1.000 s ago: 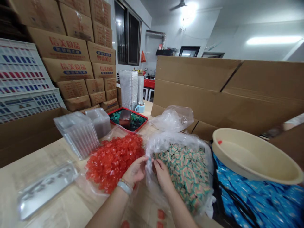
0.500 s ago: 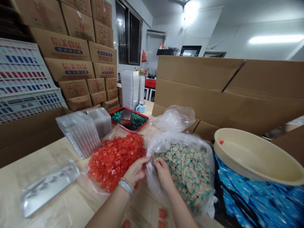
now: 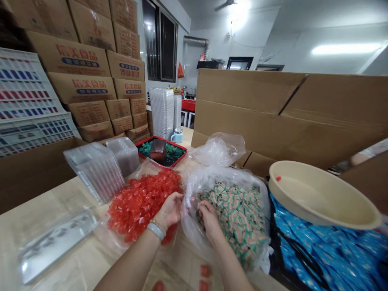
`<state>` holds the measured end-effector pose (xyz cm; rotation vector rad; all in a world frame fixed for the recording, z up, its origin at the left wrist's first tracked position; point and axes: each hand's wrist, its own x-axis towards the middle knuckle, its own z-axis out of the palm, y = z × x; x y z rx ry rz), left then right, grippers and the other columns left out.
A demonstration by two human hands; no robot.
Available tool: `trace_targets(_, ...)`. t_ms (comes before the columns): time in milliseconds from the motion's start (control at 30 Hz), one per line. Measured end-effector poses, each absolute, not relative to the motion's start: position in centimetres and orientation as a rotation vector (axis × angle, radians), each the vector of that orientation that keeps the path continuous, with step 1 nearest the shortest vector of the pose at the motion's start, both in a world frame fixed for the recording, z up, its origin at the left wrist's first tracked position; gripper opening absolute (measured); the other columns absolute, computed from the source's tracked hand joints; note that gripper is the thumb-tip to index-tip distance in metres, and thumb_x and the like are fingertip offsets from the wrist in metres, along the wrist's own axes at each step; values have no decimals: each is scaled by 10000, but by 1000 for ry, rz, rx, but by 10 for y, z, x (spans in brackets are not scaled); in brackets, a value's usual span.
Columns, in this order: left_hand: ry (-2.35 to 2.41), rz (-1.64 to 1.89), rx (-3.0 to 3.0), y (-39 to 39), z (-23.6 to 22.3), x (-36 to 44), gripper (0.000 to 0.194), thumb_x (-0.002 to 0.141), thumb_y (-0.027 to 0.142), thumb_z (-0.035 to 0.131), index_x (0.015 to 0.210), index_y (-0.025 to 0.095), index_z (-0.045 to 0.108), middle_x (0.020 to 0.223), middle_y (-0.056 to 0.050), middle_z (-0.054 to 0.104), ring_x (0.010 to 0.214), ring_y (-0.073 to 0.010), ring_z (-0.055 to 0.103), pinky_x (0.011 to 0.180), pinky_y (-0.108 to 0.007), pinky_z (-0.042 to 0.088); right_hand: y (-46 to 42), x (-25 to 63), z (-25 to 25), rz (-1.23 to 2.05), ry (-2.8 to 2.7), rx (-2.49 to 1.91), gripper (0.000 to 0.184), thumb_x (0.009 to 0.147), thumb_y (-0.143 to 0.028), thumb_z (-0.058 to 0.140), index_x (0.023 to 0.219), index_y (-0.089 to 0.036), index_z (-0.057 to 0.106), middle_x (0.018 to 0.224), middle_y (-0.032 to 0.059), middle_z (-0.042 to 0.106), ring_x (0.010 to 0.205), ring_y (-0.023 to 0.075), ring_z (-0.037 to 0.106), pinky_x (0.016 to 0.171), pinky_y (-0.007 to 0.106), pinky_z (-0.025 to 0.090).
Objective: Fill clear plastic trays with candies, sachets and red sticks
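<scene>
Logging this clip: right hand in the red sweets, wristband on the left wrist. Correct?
Not quite: the head view shows the right hand in the clear plastic bag of green-and-pink wrapped sweets, not the red sweets. The wristband on the left wrist is right.

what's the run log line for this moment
left hand: at plastic bag rim | right hand: in wrapped candies | nearby: red candies

The person's right hand [image 3: 209,220] dips into a clear plastic bag [image 3: 194,230] of green-and-cream wrapped sweets [image 3: 233,222], while the left hand [image 3: 171,211], a band [image 3: 156,231] on its wrist, sits at the bag's edge beside a heap of red wrapped sweets [image 3: 142,204]. A beige basin [image 3: 318,192] rests right, over blue packets [image 3: 321,250]; clear plastic trays [image 3: 93,171] lie left, before stacked cartons [image 3: 72,60].
</scene>
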<state>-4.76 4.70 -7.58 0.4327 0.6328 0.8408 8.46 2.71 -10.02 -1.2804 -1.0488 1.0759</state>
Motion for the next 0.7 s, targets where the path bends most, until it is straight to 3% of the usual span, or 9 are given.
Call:
trace_targets(200,676,858,511,52,-84,-54,118,625,115,600,741,126,583,678,-27,621,551,-78,535,590,-193,422,27,87,-103,1062,-1031,-1300,182,589,-334,455,478,-204,395,439,-71,316,435,91,287,443,215,236)
trace_targets(367,794,918,620,56,-85,-51,191,516,20,606,662,132,555,543,24,566,449,-80,493,489,-191,380,30,90,-111,964,-1064,-1341,198,595,-344,457,474,-203,389,451,-68,319,451,94,292,452,217,236)
trace_targets(467,823,993,658,55,-82,-48,231,493,-12,587,654,145,537,561,57,560,473,-59,487,489,-160,349,32,94,-117,883,-1091,-1388,206,614,-354,459,490,-201,399,462,-67,327,467,99,302,469,220,246)
trace_targets(600,768,921,655,50,-77,-54,276,486,0,598,723,140,574,624,19,595,538,-91,528,555,-192,382,34,99,-122,779,-1125,-1456,212,633,-360,443,498,-202,402,459,-62,333,476,109,314,479,227,244)
trace_targets(700,697,830,604,47,-74,-65,212,572,116,598,784,129,601,680,-43,621,605,-141,565,613,-249,413,35,101,-122,712,-1162,-1492,209,642,-351,438,498,-201,414,464,-53,358,487,118,338,489,232,247)
